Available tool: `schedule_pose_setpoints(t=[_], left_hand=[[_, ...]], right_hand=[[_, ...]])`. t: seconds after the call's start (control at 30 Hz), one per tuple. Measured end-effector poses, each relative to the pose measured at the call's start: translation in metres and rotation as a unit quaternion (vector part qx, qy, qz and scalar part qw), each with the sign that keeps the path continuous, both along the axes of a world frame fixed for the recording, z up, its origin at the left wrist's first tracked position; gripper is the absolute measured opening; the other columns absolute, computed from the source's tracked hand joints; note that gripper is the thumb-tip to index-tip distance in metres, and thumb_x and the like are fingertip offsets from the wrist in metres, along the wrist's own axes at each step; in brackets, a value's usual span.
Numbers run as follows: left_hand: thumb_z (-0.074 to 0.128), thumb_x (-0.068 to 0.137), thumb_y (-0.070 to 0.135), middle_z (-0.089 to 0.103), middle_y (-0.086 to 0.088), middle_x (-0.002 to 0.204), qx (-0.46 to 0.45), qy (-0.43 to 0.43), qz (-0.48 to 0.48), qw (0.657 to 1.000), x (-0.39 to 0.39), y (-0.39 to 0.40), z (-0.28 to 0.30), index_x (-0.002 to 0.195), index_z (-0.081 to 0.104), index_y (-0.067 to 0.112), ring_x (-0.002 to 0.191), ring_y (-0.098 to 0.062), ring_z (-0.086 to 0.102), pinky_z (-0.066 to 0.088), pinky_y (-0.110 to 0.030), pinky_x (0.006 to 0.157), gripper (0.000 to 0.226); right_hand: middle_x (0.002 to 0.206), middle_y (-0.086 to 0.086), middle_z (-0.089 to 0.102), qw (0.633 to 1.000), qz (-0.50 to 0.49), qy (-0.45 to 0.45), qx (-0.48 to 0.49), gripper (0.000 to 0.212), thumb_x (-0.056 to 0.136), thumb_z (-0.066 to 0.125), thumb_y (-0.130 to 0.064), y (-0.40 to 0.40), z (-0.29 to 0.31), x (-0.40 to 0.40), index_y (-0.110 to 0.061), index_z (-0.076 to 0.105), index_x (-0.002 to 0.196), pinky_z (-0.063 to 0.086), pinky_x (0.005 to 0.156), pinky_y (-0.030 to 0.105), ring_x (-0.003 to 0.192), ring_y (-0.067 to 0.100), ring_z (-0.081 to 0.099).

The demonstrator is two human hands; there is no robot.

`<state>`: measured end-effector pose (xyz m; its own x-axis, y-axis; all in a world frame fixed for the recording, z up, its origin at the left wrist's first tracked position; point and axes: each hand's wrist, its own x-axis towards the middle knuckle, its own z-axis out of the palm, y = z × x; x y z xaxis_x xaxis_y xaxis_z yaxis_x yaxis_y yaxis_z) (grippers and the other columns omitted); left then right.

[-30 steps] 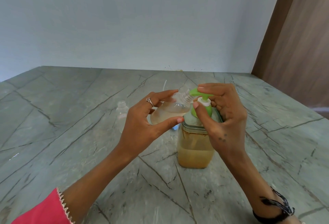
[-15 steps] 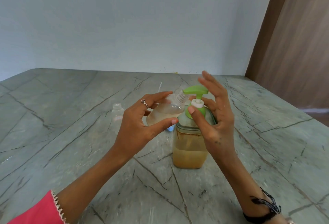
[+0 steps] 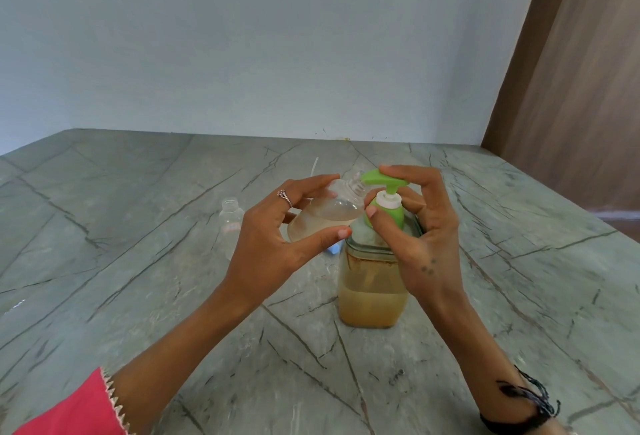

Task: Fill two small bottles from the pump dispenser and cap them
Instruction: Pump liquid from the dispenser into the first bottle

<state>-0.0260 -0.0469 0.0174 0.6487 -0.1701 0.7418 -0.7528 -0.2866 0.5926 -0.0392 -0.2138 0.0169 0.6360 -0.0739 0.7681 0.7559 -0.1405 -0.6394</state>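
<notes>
Centre of frame: the left hand (image 3: pixel 273 240) grips a small bottle (image 3: pixel 325 215), tilted, part-filled with pale liquid, its open neck touching the green nozzle of the pump dispenser (image 3: pixel 375 261). The right hand (image 3: pixel 422 227) has fingers curled over the pump head and thumb on the collar. A second, uncapped bottle (image 3: pixel 231 220) stands left of centre on the marble table (image 3: pixel 138 296)
</notes>
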Motion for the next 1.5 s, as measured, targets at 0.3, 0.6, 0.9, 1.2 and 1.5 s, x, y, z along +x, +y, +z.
schedule_pose_setpoints(t=[0.3, 0.6, 0.9, 1.2, 1.5], left_hand=[[0.067, 0.069, 0.045, 0.062, 0.019, 0.105, 0.002, -0.002, 0.005, 1.000, 0.0016, 0.0011, -0.0009, 0.115, 0.050, 0.038, 0.098, 0.002, 0.057, 0.045, -0.007, 0.072, 0.050], [0.067, 0.068, 0.047, 0.057, 0.034, 0.107, -0.001, -0.002, 0.003, 1.000, 0.0017, 0.0002, 0.0003, 0.115, 0.048, 0.043, 0.099, 0.003, 0.057, 0.047, -0.008, 0.073, 0.050], [0.066, 0.068, 0.047, 0.058, 0.028, 0.105, 0.000, -0.005, 0.005, 1.000, 0.0004, -0.0007, 0.0014, 0.115, 0.048, 0.041, 0.100, 0.004, 0.056, 0.046, -0.007, 0.071, 0.050], [0.067, 0.069, 0.046, 0.059, 0.025, 0.104, 0.001, -0.002, 0.006, 1.000, 0.0011, 0.0008, 0.0007, 0.116, 0.050, 0.038, 0.099, 0.001, 0.057, 0.046, -0.008, 0.072, 0.050], [0.066, 0.068, 0.047, 0.057, 0.023, 0.108, 0.001, -0.001, 0.003, 1.000, 0.0004, -0.0006, 0.0013, 0.114, 0.048, 0.042, 0.099, 0.003, 0.057, 0.046, -0.007, 0.072, 0.050]], right_hand=[[0.097, -0.007, 0.071, 1.000, -0.004, 0.006, -0.017, 0.030, 0.082, 0.064, -0.025, -0.0011, -0.0004, -0.0004, -0.038, 0.055, 0.107, 0.057, 0.081, 0.042, 0.092, 0.018, 0.070], [0.098, -0.032, 0.064, 0.998, -0.011, -0.008, -0.060, 0.048, 0.082, 0.061, -0.001, -0.0036, -0.0005, -0.0014, -0.027, 0.049, 0.119, 0.042, 0.082, 0.002, 0.093, -0.009, 0.063], [0.086, -0.001, 0.072, 1.000, -0.013, 0.009, -0.022, 0.033, 0.077, 0.064, -0.023, -0.0005, 0.0043, -0.0021, -0.042, 0.055, 0.102, 0.056, 0.078, 0.037, 0.084, 0.021, 0.070], [0.092, -0.026, 0.066, 0.999, -0.012, 0.022, -0.044, 0.026, 0.079, 0.062, -0.005, -0.0021, 0.0035, -0.0008, -0.010, 0.059, 0.105, 0.051, 0.079, 0.017, 0.087, -0.001, 0.066], [0.094, -0.016, 0.067, 0.997, -0.016, 0.001, -0.078, 0.054, 0.083, 0.060, -0.002, -0.0034, 0.0038, -0.0036, -0.033, 0.046, 0.125, 0.043, 0.082, 0.004, 0.090, -0.004, 0.064]])
